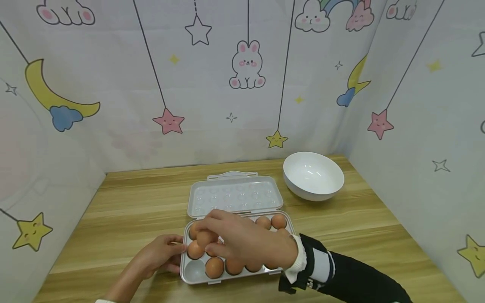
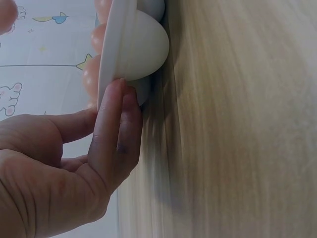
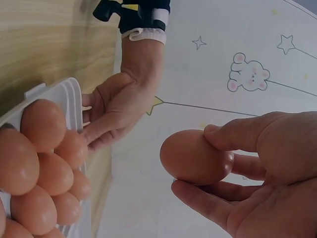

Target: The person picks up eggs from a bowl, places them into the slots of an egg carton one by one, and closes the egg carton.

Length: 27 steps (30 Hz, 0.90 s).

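A brown egg is pinched between the thumb and fingers of my right hand, above the left part of a white plastic egg tray. The right wrist view shows this egg clear of the tray. Several brown eggs sit in the tray's cups; the front-left cup holds none, and my right hand hides some others. At the tray's left edge, my left hand holds the rim. In the left wrist view, its thumb is at the top of the rim and its fingers are below it.
The tray's hinged lid lies folded back behind it. A white bowl stands at the back right of the wooden table. Cloth walls with printed cartoons enclose the table's back and sides.
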{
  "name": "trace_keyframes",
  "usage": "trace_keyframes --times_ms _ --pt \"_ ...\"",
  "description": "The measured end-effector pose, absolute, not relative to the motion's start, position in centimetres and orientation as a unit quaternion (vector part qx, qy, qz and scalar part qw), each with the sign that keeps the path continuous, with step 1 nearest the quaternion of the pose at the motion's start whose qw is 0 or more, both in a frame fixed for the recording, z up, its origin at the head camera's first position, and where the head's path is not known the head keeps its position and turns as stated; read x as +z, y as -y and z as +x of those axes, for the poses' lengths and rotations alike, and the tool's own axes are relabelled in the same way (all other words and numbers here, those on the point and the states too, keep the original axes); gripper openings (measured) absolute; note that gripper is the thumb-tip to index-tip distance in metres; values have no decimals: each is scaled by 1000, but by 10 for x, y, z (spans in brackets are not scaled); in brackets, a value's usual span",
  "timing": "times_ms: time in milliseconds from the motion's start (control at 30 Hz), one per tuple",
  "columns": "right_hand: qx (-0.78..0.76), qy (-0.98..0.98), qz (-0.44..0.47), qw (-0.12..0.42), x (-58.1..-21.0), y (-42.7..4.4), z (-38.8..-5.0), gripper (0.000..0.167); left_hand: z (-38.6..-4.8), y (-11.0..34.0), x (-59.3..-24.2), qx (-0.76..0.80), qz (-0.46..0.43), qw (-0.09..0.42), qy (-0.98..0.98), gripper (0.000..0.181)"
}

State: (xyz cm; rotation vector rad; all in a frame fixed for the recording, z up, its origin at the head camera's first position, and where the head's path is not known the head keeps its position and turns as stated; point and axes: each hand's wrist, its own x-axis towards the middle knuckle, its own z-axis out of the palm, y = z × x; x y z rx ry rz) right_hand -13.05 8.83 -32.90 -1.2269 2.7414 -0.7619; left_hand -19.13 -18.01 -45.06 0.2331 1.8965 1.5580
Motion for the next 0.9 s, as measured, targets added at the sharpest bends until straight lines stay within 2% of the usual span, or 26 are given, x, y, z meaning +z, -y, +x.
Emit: trace_keyframes --times_ms 133,267,500,733,900 --pt "-212 -889 -405 19 -343 -78 -131 28 -192 181 -451 596 89 331 -726 47" --pt "-205 -882 -425 8 -358 -71 -132 28 -192 181 -452 594 89 331 -728 46" --pt "-206 -881 -426 20 -376 -61 -134 33 -191 181 -451 595 89 331 -727 45" --pt "-163 -889 -429 6 -390 -53 -134 23 -190 181 -451 595 89 328 -728 45" --pt "-146 -887 -438 6 -400 -47 -135 23 -189 180 -452 601 91 326 -724 42"
